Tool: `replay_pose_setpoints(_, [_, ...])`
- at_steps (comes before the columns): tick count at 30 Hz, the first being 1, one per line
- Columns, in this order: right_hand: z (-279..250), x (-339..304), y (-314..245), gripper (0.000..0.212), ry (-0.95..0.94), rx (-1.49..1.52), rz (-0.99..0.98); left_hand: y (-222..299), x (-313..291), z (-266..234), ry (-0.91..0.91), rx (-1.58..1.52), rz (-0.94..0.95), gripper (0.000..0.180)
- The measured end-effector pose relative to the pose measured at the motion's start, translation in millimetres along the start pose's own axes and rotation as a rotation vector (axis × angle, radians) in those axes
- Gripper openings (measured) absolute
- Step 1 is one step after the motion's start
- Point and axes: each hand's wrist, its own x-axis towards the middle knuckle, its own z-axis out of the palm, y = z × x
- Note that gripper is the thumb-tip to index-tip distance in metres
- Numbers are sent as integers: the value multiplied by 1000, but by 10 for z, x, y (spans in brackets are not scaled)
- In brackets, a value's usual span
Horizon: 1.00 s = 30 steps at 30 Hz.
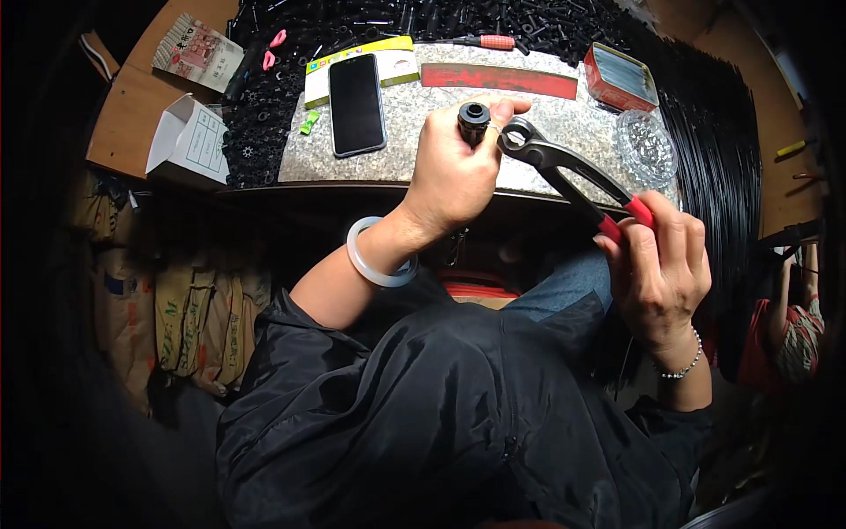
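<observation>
My left hand (454,167) is closed round a black cylindrical part (474,123) with a ringed, hollow top, held upright over the front edge of the table. In my right hand (661,264) is a pair of pincers (564,163) with dark metal jaws and red-tipped handles. The pincers' jaws are beside my left thumb and fingers, close to the black part. Whether the jaws grip anything small there, I cannot tell. Behind my left hand lies a red flat strip (499,81) on the speckled stone-like slab (405,132).
A black phone (357,104) leans on a yellow-and-white box (401,60). Right of it stand a red tin (619,78) and a clear glass dish (646,148) of small metal pieces. Black parts (352,19) heap along the back; thin black rods (718,150) lie right. An open white carton (187,141) stands left.
</observation>
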Motion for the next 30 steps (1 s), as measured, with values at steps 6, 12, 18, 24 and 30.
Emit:
replay_pose_setpoints(6, [0, 12, -16, 25, 0, -7, -11, -63, -8, 19, 22, 30, 52, 28])
replay_pose_setpoints(12, [38, -38, 87, 18, -168, 453, -34, -36, -57, -15, -55, -3, 55, 29])
replay_pose_setpoints(18, [129, -187, -49, 56, -1013, 1814, 665, 56, -124, 28, -88, -64, 59, 30])
replay_pose_setpoints(24, [105, -198, 108, 39, -877, 1451, 497, 98, -141, 26, -110, -31, 59, 26])
replay_pose_setpoints(30, [33, -224, -26, 58, -575, 1196, 391, 100, -174, 65, -136, -65, 13, 27])
